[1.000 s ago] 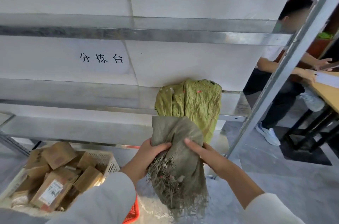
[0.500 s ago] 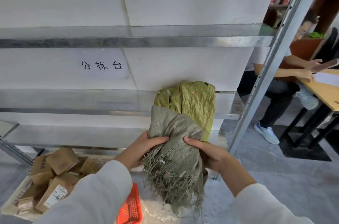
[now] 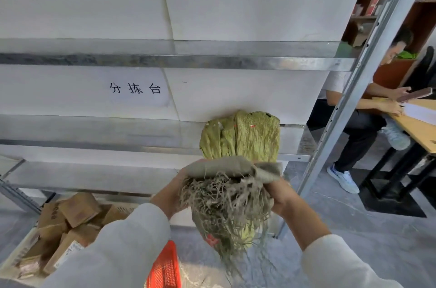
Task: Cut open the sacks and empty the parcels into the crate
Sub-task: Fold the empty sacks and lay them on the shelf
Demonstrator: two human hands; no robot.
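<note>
I hold a folded grey-green woven sack (image 3: 226, 198) with a frayed, stringy cut edge in front of me at lower centre. My left hand (image 3: 169, 198) grips its left side and my right hand (image 3: 280, 198) grips its right side. Just behind it, folded yellow-green sacks (image 3: 243, 136) lie over the edge of the metal shelf (image 3: 118, 132). At lower left, brown cardboard parcels (image 3: 68, 221) fill a pale crate (image 3: 16, 250), partly hidden by my left sleeve.
A red mesh basket (image 3: 165, 268) shows below my left arm. A slanted metal upright (image 3: 349, 108) stands to the right. Beyond it a person (image 3: 358, 108) sits at a wooden desk (image 3: 417, 125) with black legs. White wall panels back the shelves.
The sack has been folded up shorter, its frayed edge now turned toward me, and both hands have lifted it closer to the yellow-green sacks. My view tilted up and rightwards.
</note>
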